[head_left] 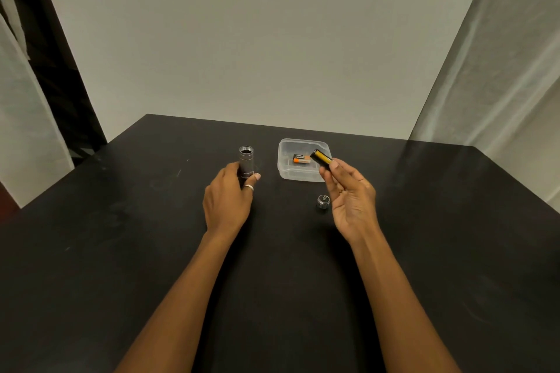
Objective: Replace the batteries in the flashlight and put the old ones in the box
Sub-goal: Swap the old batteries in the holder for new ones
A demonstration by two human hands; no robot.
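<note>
My left hand (pixel 228 195) grips a grey metal flashlight (pixel 246 160) that stands upright on the black table, its open end facing up. My right hand (pixel 348 194) pinches a black and yellow battery (pixel 321 157) between thumb and fingers, held tilted just above the near right rim of the clear plastic box (pixel 285 172). Inside the box lies a small orange and black battery (pixel 302 159). The flashlight's round metal cap (pixel 323 200) rests on the table below my right hand's fingers.
The black table (pixel 151 251) runs back to a pale wall. White curtains hang at the left and right. The box sits near the table's far middle, to the right of the flashlight.
</note>
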